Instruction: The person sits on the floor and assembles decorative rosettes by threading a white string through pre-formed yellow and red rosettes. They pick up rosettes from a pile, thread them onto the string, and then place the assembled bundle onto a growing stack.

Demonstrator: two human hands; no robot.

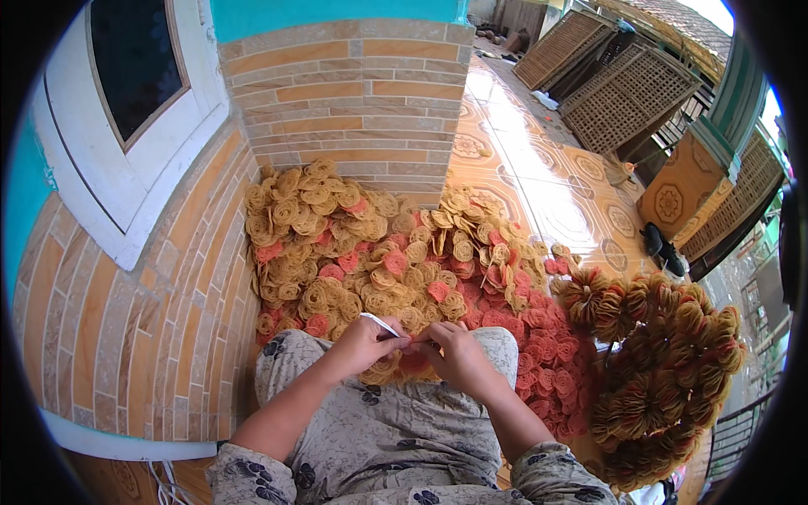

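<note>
Hands (364, 345) and (454, 352) meeting over lap, amid rosette discs.

Seated on glossy patterned tile floor (539, 181) of open porch; brick-tile wall (135, 337) at 9 o'clock, brick-tile pillar (353, 93) at 12, white window frame (101, 168) at 10, lattice panels (623, 93) leaning at 1 to 2. Two hands: left hand pinching thin white strip (380, 324), right hand fingers curled, tips touching left's; whether gripping anything, cannot tell. One tan and pink disc (404, 364) just under both hands, on floral trousers (379, 429). Loose heap of discs (362, 252) from 11 to 1, too many to count, tan mostly, pink toward 3. Strung bundles (665, 362) at 3 to 4, several, exact count unclear. One pair of dark sandals (661, 248) at 2.
</note>
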